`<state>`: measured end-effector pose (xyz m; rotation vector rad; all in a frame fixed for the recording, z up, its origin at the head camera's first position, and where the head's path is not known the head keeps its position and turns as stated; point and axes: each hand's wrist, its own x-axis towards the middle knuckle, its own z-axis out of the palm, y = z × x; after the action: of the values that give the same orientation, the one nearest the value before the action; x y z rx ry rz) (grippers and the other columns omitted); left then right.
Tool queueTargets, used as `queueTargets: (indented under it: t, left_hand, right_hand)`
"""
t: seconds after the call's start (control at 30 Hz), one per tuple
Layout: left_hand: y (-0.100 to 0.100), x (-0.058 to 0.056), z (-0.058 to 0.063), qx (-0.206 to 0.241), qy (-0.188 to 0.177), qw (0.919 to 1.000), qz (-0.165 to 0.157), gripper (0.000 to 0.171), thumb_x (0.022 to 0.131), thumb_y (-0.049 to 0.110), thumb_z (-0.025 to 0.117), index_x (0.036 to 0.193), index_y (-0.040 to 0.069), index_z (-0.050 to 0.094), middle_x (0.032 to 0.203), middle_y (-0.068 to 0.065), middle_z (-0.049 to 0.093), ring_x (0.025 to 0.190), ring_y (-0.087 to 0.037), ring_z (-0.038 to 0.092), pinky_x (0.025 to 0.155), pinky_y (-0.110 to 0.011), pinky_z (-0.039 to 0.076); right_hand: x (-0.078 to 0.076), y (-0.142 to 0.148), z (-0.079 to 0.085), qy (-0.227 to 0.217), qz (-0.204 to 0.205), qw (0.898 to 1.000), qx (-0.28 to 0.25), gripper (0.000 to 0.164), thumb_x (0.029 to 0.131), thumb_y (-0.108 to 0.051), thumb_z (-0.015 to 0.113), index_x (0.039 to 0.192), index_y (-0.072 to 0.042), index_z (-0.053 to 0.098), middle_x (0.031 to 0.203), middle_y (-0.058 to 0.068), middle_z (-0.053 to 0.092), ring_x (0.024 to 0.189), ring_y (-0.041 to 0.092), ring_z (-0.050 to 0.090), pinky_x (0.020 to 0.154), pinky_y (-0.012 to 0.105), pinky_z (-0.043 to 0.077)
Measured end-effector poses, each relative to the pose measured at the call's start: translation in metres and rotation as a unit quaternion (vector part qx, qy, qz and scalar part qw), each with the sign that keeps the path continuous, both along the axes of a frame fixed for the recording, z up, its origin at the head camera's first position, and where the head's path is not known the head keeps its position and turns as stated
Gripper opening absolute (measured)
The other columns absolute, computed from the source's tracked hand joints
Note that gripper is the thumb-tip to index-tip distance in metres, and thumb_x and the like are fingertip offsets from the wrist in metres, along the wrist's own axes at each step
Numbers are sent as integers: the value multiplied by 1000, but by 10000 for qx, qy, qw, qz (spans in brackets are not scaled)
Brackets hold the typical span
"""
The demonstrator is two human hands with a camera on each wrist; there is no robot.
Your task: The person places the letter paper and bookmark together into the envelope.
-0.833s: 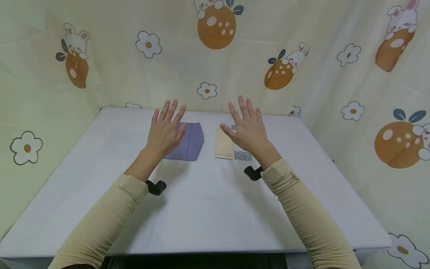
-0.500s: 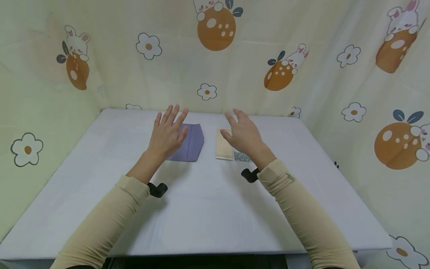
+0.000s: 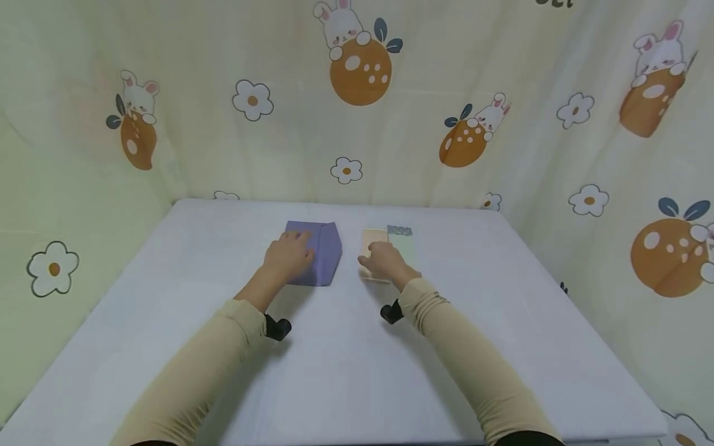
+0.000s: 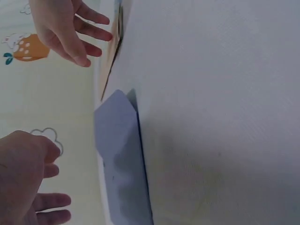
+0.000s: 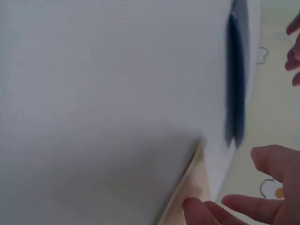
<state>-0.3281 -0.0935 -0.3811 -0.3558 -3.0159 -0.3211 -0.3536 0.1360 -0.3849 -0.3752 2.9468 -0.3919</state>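
A purple envelope (image 3: 325, 257), one end tapered, lies flat left of the table's middle. My left hand (image 3: 286, 257) is over its left part, fingers spread and loosely bent with nothing between them, as the left wrist view also shows. To the right lies a flat beige rectangular piece (image 3: 375, 235), partly covered by my right hand (image 3: 386, 261). In the right wrist view the right hand's fingers (image 5: 255, 208) are relaxed and parted, close over the beige piece. Beside it is a pale green card (image 3: 406, 248) with a grey speckled band; its near end is hidden behind the right hand.
A white cloth covers the table (image 3: 346, 371). Cream curtains (image 3: 290, 161) printed with rabbits, oranges and flowers hang behind and at both sides. A black wrist mount (image 3: 277, 328) shows below the left hand, another mount (image 3: 392, 312) below the right.
Both hands have come down from a raised, spread pose toward the flat pieces. The right hand has moved left over the beige piece, and the head view has tilted up slightly.
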Motion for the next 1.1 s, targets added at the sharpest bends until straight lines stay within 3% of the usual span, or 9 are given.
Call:
queueTargets:
  t: [0.17, 0.33, 0.43, 0.67, 0.9, 1.1]
  left_hand:
    - [10, -12, -12, -69, -511, 9986, 69, 52, 92, 33, 34, 141, 16, 29, 142, -17, 32, 132, -34, 28, 99, -52, 34]
    - [15, -20, -23, -224, -837, 9960, 207, 55, 93, 36, 34, 143, 17, 22, 145, -18, 26, 133, -36, 25, 102, -52, 31]
    - [17, -21, -29, -143, -839, 9958, 344, 55, 92, 37, 36, 143, 17, 24, 145, -18, 26, 132, -40, 25, 103, -52, 28]
    - [17, -23, -45, 11, -788, 9957, 484, 54, 92, 35, 37, 142, 16, 27, 145, -21, 25, 131, -48, 21, 103, -55, 26]
    - [15, -26, -49, -55, -486, 9978, 446, 50, 91, 31, 39, 137, 11, 36, 137, -23, 35, 126, -44, 31, 99, -54, 33]
    - [10, -20, -48, 7, -453, 9974, 563, 50, 92, 35, 39, 136, 12, 38, 136, -22, 37, 125, -38, 36, 94, -51, 39]
  right_hand:
    - [-1, -6, -13, -312, -168, 9991, 219, 55, 87, -44, 48, 113, 4, 56, 124, 21, 53, 110, 30, 52, 91, 42, 42]
    - [0, -14, -11, -506, -367, 9974, 349, 61, 86, -51, 48, 117, 1, 56, 136, 22, 39, 124, 33, 38, 93, 49, 40]
    - [1, -18, -12, -457, -528, 9965, 469, 61, 85, -53, 46, 117, -2, 57, 139, 21, 36, 122, 32, 41, 87, 49, 43]
    - [-2, -23, -19, -205, -970, 9941, 441, 63, 83, -55, 49, 117, -2, 52, 128, 24, 40, 93, 30, 54, 75, 44, 47]
    - [-6, -21, -24, 205, -1439, 9869, 705, 62, 82, -53, 51, 118, -3, 50, 117, 23, 40, 100, 33, 48, 80, 45, 43]
    - [-5, -20, -22, 200, -1547, 9821, 1052, 62, 84, -53, 49, 125, -7, 47, 116, 25, 42, 104, 35, 45, 82, 47, 43]
